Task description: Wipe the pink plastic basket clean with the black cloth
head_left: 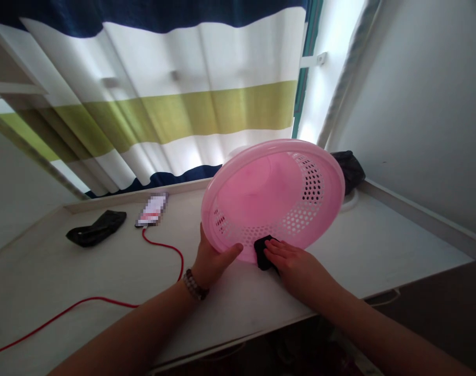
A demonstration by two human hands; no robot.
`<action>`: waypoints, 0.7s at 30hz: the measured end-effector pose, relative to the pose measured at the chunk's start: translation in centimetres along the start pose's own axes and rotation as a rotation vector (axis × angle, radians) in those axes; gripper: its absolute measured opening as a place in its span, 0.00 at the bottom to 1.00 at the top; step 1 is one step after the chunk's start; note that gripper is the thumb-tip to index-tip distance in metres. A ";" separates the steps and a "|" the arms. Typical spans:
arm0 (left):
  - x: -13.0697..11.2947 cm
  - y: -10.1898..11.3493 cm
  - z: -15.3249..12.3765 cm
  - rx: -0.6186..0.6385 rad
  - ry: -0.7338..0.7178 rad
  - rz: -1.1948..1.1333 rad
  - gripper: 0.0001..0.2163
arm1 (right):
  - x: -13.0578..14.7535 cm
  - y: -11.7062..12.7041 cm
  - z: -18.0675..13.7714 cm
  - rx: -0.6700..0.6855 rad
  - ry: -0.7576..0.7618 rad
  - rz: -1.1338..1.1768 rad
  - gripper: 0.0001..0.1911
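Note:
A pink plastic basket (257,193) with rows of holes in its wall is tilted so that its inside faces me. My left hand (216,261) grips the near left rim, thumb over the inside edge and the other fingers hidden behind it. My right hand (288,261) presses a folded black cloth (262,254) against the near rim, its fingers lying over the cloth.
On the white table (116,271) a phone (152,210) lies at the back left, with a red cable (165,244) running from it towards the front left. Left of the phone is a black pouch-like item (97,228). Behind the basket stands a black bag (349,169). A striped curtain (175,104) hangs behind.

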State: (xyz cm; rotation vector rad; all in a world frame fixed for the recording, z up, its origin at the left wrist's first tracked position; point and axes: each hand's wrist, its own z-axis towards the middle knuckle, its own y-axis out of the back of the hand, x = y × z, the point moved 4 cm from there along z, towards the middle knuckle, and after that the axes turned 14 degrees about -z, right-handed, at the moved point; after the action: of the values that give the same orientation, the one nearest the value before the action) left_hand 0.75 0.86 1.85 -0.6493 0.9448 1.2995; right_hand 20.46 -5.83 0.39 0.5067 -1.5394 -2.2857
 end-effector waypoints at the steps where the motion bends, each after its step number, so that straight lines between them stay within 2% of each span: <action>1: 0.1 -0.2 0.0 0.020 0.012 -0.006 0.41 | -0.1 0.0 0.1 -0.008 -0.018 0.054 0.24; 4: 0.3 -0.6 0.0 0.055 0.044 -0.010 0.32 | -0.3 0.1 0.3 -0.013 -0.051 0.173 0.24; 7: 0.7 -0.8 0.0 0.048 0.064 0.019 0.25 | 0.1 0.1 0.5 -0.008 -0.051 0.189 0.24; 13: 1.2 -0.1 -0.2 -0.042 0.090 0.018 0.23 | -0.4 -0.2 0.5 0.057 -0.048 0.089 0.23; 18: 0.9 -0.2 -0.2 -0.051 0.106 -0.050 0.28 | -3.1 0.3 0.4 0.185 -0.014 -0.012 0.22; 21: 0.7 -0.4 -0.2 -0.043 0.119 -0.074 0.28 | -3.2 0.5 0.5 0.193 -0.005 -0.067 0.22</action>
State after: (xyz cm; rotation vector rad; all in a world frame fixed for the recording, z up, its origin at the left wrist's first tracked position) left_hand 1.06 1.02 1.07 -0.7947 0.9821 1.2291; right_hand 23.05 -4.12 1.37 0.6123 -1.7818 -2.1987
